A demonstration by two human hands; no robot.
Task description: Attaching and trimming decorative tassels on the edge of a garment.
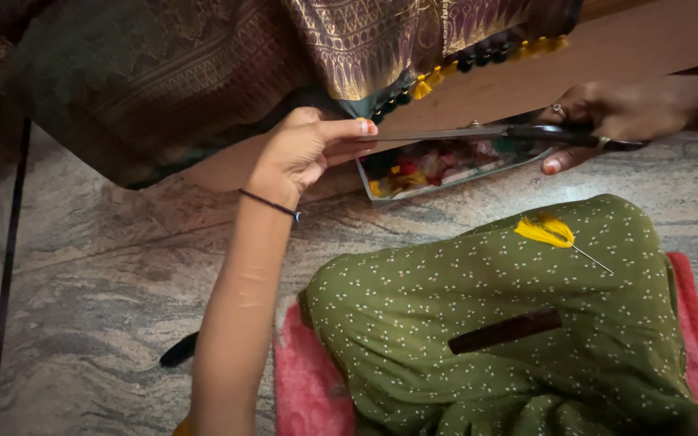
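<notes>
The scissors [494,133] stretch level between both hands: the right hand [620,121] is closed around the dark handles, and the long silvery blades point toward the left hand [304,149], whose fingertips are pinched together at the blade tips beside the draped cloth [203,64]. Just below the blades sits a tray [446,165] of coloured tassels. A yellow tassel [547,232] lies on the green knee, nearer the right hand.

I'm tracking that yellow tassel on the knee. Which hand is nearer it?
Right. The right hand, holding scissors, is above the yellow tassel; the left hand is far to its left.
</notes>
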